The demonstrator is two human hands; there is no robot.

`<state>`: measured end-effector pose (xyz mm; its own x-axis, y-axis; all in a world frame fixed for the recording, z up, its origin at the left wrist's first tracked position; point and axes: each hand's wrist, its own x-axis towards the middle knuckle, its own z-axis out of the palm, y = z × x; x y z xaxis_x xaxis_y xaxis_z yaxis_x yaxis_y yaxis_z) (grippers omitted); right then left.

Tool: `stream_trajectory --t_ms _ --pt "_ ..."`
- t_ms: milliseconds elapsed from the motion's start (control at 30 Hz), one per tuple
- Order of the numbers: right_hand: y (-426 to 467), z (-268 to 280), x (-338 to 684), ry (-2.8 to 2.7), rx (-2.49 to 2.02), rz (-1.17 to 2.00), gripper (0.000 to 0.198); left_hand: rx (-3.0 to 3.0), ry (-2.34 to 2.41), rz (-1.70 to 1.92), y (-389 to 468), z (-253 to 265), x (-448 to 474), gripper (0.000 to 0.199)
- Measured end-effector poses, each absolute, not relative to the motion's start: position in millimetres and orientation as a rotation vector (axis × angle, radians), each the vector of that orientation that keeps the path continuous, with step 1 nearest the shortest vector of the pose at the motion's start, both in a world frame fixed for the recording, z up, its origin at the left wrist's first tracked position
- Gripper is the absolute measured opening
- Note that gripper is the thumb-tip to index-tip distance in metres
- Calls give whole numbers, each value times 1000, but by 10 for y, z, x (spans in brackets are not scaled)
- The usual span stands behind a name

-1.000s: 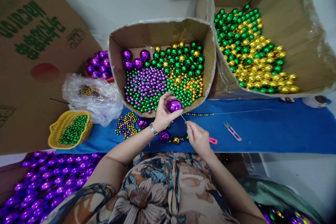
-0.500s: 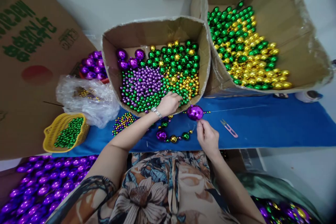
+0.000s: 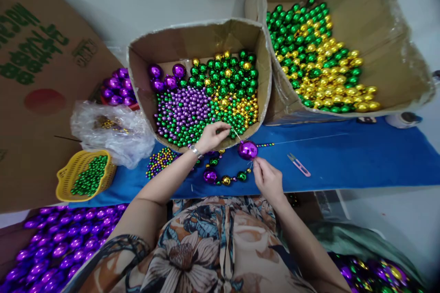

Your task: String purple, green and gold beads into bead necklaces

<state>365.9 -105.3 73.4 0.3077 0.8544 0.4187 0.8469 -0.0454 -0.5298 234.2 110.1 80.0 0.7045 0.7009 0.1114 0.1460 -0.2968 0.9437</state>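
Note:
My left hand (image 3: 215, 136) is over the front rim of the middle box, thumb and fingers pinched on a thin pale thread (image 3: 236, 134). That thread runs down to a large shiny purple bead (image 3: 248, 150). The fingertips of my right hand (image 3: 268, 176) are closed at the bead's lower right edge. Small coloured beads (image 3: 266, 145) sit on a line stretching right from the purple bead. Below my left hand, a strung curve of purple, gold and green beads (image 3: 226, 180) lies on the blue cloth (image 3: 330, 160).
The middle cardboard box (image 3: 199, 32) holds mixed beads; a larger box (image 3: 388, 55) at right holds green and gold ones. Pink thread snips (image 3: 299, 165) lie on the cloth. At left are a yellow basket (image 3: 62, 183), a plastic bag (image 3: 110, 123) and loose small beads (image 3: 161, 160).
My left hand has drawn slightly left with the thread, which now shows between it and the bead. The purple bead and my right hand have shifted a little left; the whole view shifted slightly too.

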Motion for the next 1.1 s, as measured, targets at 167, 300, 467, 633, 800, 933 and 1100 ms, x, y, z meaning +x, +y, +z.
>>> stream_trajectory --t_ms 167,300,467,633,800,933,1100 --pt "-1054 710 3638 -1596 -1847 -27 20 1021 594 577 1070 1006 2254 27" --pt "-1032 695 3631 -1596 -1858 -39 21 949 588 578 993 1077 2227 26" --pt "-1034 669 3659 -1597 -1890 -41 23 977 569 607 947 1084 2223 28" --pt "-1074 656 3694 -1693 -1982 -250 22 1183 602 680 935 1086 2192 27" --pt "-1065 523 3656 -1667 -1980 -143 24 1390 597 623 773 1063 2163 33" --pt "-1074 358 3653 -1673 -1983 53 25 1511 603 582 603 935 2130 24" --pt "-1076 431 3729 -1767 -2058 71 20 1770 553 642 545 964 2062 19"
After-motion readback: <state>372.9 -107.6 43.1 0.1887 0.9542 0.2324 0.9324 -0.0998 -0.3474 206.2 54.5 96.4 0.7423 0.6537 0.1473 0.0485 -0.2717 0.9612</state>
